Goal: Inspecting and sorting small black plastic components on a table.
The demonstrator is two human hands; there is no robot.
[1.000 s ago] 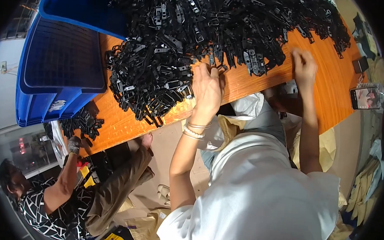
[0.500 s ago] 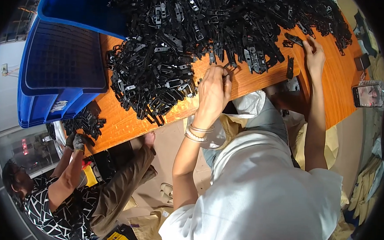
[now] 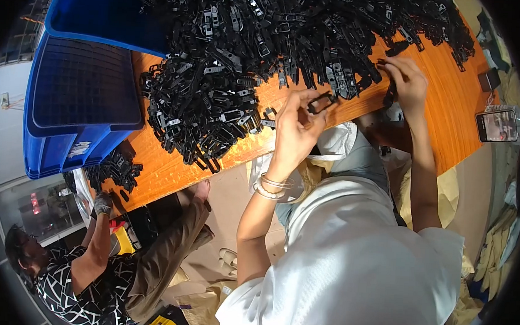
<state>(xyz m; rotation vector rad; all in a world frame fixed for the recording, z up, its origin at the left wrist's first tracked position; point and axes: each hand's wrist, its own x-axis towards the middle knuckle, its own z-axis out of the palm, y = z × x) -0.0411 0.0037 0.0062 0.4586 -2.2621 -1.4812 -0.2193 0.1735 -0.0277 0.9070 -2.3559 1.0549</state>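
In my left hand (image 3: 297, 124) is a black plastic frame-shaped part (image 3: 321, 103), pinched between thumb and fingers over the table's near edge. My right hand (image 3: 409, 83) is at the right of the pile, thumb and fingertips drawn together. A small dark bit shows at those fingertips, too small to name. Just under that hand lies a narrow black part (image 3: 389, 94) at the table edge, and another black part (image 3: 397, 48) rests beyond it. A large heap of similar black plastic parts (image 3: 313, 39) covers the far side of the wooden table (image 3: 357, 110).
Two blue plastic crates (image 3: 85, 133) stand at the left. Beyond them a co-worker's gloved hand (image 3: 102, 203) is by a smaller pile of black parts (image 3: 115, 171). A phone (image 3: 499, 126) is propped at the right, near a small dark box (image 3: 488, 80).
My left hand has lifted off the table edge with the black frame-shaped part, now clearly visible. My right hand has shifted left and nearer. The co-worker's hands have moved slightly.
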